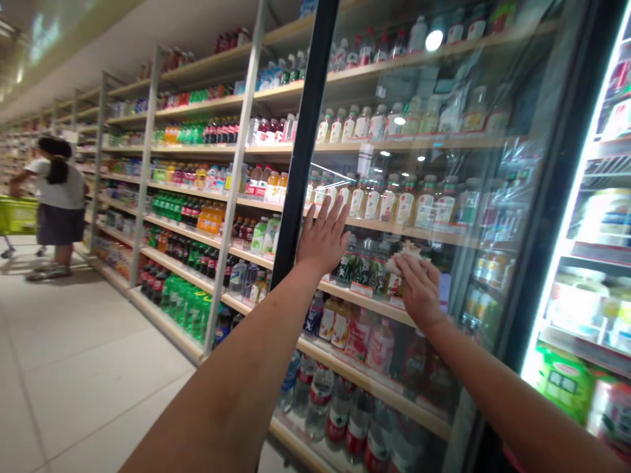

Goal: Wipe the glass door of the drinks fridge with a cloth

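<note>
A glass door with a black frame stands swung out in front of me. My left hand lies with fingers spread against the glass, close to the frame's left upright. Further right, my right hand presses a crumpled whitish cloth or tissue to the pane, its fingers closed over it. Part of the cloth is hidden under the fingers. Bottles on the shelves behind show through the glass.
To the right is the lit inside of a fridge with packed goods. Long drink shelves run off to the left. Down the tiled aisle, a person stands by a green shopping cart.
</note>
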`<state>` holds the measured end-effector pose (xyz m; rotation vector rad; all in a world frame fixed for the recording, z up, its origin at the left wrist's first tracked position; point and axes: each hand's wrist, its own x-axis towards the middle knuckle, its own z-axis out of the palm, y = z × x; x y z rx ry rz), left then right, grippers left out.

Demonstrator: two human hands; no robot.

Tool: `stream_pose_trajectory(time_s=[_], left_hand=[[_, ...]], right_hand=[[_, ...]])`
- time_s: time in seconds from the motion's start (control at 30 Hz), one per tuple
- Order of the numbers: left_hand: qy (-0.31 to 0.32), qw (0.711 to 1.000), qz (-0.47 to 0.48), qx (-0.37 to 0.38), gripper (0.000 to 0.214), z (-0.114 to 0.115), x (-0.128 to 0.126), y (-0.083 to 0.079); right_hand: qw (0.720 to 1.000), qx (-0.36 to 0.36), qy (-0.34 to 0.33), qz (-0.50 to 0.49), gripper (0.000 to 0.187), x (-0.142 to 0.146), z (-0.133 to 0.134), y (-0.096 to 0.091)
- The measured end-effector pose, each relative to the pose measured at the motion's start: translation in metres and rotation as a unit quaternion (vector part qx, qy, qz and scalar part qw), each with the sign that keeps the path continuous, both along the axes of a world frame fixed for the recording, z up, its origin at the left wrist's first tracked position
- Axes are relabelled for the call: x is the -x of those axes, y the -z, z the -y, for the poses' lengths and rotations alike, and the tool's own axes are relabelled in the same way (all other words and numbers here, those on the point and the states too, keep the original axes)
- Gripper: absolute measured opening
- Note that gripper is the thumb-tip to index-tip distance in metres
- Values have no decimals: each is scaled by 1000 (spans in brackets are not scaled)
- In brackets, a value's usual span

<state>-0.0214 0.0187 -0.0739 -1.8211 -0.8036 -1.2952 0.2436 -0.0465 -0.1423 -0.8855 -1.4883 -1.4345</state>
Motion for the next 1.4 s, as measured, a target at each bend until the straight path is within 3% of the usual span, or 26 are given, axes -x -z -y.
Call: stream_pose_trajectory(time_s=[0.1,0.27,0.43,0.57,0.67,0.77,0.87,1.0,1.1,1.17,1.27,1.4], left_hand=[[1,1000,0,0,63,1,0,0],[1,1000,0,-2,62,1,0,1],[0,1000,-4,-7,60,0,1,1],[-3,1000,-6,-11,60,0,2,1],[-5,1000,-9,-10,58,0,4,0],[-9,1000,-11,-2,56,-2,4,0],[-13,1000,-16,0,56,-4,4,1],[-12,1000,-16,-11,57,-5,4,1],[0,1000,-13,-12,56,-6,4,3],[11,1000,-6,-5,54,-6,4,11],[26,1000,13,8,55,-5,6,37],[25,999,27,21,58,1,12,84]], right_hand=[[1000,7,-17,18,45,14,-4,-8],[999,-21,-27,-34,44,38,-11,-23],[999,35,-32,22,48,60,-15,-25],[998,33,-48,-13,47,74,-18,-34],[999,24,-45,-15,44,86,-19,-19],[992,78,-41,86,42,95,-16,6],[981,119,-45,146,39,97,-14,13],[992,96,-57,55,45,98,-19,3],[994,75,-68,39,44,106,-23,15],[990,86,-66,90,40,109,-22,26],[976,129,-55,168,34,106,-16,28],[982,150,-61,94,40,89,-7,22]])
